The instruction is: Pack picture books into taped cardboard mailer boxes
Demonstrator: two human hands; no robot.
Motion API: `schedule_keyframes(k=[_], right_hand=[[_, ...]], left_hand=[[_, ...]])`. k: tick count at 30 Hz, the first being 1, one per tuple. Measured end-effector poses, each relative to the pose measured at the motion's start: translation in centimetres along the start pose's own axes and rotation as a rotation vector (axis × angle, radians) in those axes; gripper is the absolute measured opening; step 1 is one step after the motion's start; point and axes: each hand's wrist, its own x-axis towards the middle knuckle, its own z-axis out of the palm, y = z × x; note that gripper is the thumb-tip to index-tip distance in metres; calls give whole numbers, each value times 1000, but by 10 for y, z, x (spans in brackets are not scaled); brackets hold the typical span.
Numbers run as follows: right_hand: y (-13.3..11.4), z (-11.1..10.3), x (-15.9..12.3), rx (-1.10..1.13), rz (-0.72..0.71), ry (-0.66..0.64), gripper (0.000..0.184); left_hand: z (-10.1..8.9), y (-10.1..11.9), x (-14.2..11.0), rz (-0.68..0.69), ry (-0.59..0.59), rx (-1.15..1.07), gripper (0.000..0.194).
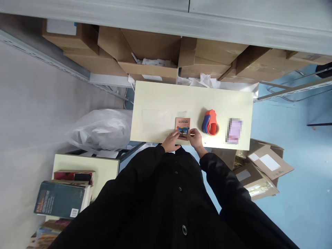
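Small booklet (183, 123) with a pinkish-brown cover and a dark picture lies near the front edge of a pale tabletop (160, 97), left of a red-and-blue tape dispenser (210, 121). Cover lettering too small to read.

Left hand (171, 141) at the booklet's lower left, fingertips over the cover; right hand (195, 139) at its lower right edge. Hands apart from each other, both touching the booklet. Fingers hide its lower corners; undersides out of sight, so cannot tell whether either hand pinches it or merely rests there.

Faint pale sheet (155, 120) left of the booklet, nearly lost against the tabletop. Right of the dispenser, a pinkish-purple rectangular object (234, 130) is pixelated; details unreadable.

Behind the tabletop, an open carton (149, 69) holds white material, unclear what; the grey shelf beam (166, 20) above covers the tops of neighbouring boxes. Cloudy plastic bag (103, 131) at left, contents blurred. Book stack (61, 199) lower left, partly covered by the black left sleeve (124, 190). Lower right, cartons (259, 169) on the blue floor, handwriting illegible.
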Motion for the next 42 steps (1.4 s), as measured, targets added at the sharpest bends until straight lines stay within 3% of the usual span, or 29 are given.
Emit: schedule_keyframes(k=[3,6,11,14,21,25,29,33,39,42], right_hand=[[-6,-10,-5,-79,-62,50,18],[-11,-14,-8,-156,-154,72,15],[-21,-2,-16,-152,-280,-9,19],[-29,6,-23,-105,-301,-74,25],[-40,15,-29,-10,-328,-277,31],[-36,29,-27,98,-256,-345,35],[-22,40,-19,89,-124,-229,35],[-6,43,-7,-28,-6,-114,38],[2,48,3,17,80,-156,41],[3,50,3,-13,76,-147,40]], left_hand=[[2,11,14,7,-15,-110,71],[-3,27,25,-59,44,-299,57],[-23,45,24,0,61,-753,40],[-34,46,17,-12,85,-826,39],[-44,28,8,-211,253,-600,25],[-50,12,3,-354,362,-475,20],[-54,-5,-2,-480,449,-366,40],[-56,-20,-5,-532,455,-360,45],[-57,-32,-15,-550,351,-404,51],[-59,-24,-23,-346,370,-156,50]])
